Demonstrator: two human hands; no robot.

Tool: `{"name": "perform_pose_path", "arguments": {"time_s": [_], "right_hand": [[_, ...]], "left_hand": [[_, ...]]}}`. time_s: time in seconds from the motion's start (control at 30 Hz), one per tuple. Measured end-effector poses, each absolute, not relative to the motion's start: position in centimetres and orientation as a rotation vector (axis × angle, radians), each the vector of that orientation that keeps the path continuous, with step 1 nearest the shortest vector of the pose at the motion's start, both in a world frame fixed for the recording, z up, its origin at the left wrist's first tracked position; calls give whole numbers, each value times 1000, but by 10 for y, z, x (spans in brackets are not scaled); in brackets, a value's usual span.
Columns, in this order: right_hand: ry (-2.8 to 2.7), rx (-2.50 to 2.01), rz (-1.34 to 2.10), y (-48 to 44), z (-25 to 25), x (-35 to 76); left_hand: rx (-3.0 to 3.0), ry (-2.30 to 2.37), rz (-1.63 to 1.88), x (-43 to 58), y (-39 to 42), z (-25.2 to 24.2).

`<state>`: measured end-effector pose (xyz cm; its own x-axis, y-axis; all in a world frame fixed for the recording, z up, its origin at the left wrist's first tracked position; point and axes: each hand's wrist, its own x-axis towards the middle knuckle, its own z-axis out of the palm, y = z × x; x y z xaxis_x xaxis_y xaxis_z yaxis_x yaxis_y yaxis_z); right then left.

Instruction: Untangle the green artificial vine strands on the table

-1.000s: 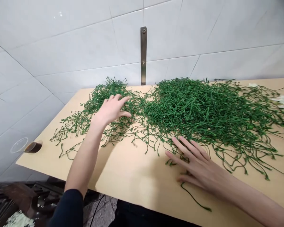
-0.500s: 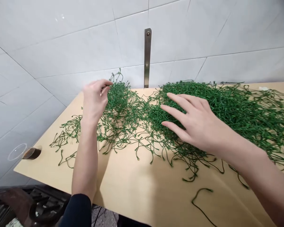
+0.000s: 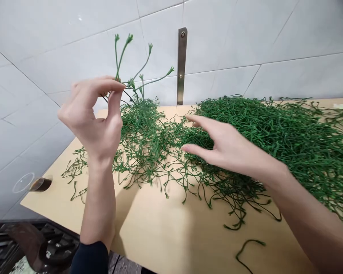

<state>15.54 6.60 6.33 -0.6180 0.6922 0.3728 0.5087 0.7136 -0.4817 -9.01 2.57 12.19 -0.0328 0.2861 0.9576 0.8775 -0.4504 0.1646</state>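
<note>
My left hand (image 3: 94, 118) is raised above the table's left part and pinches a green branched stem (image 3: 134, 72) between thumb and forefinger; the stem's tips stick up in front of the wall. Below it lies a smaller heap of green stems (image 3: 143, 140). My right hand (image 3: 225, 146) hovers with fingers spread over the left edge of the big pile of green stems (image 3: 274, 133) and holds nothing. All of it rests on a light wooden tabletop (image 3: 160, 228).
A white tiled wall rises behind the table, with a metal bracket (image 3: 181, 64) screwed to it. At the table's left edge lies a clear plastic cup (image 3: 31, 183) with dark liquid. One loose stem (image 3: 247, 249) lies near the front edge. Dark objects sit below at lower left.
My left hand has pinched a stem from the small heap and lifted it up. My right hand rose from the tabletop and moved left over the big pile's edge.
</note>
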Motion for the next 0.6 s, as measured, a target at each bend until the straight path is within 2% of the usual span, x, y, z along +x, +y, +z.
{"name": "perform_pose_path", "arguments": {"time_s": [0.13, 0.3, 0.43, 0.6], "right_hand": [[-2336, -839, 997, 58, 44, 127], [-2019, -913, 1247, 54, 40, 112], [-1991, -964, 1129, 66, 56, 134], [-2186, -994, 684, 76, 78, 164]], "left_hand": [[-1776, -1225, -1434, -70, 21, 122], [-1686, -1162, -1458, -62, 14, 126], [-1621, -1325, -1435, -80, 14, 130], [-1758, -1655, -1525, -106, 27, 126]]}}
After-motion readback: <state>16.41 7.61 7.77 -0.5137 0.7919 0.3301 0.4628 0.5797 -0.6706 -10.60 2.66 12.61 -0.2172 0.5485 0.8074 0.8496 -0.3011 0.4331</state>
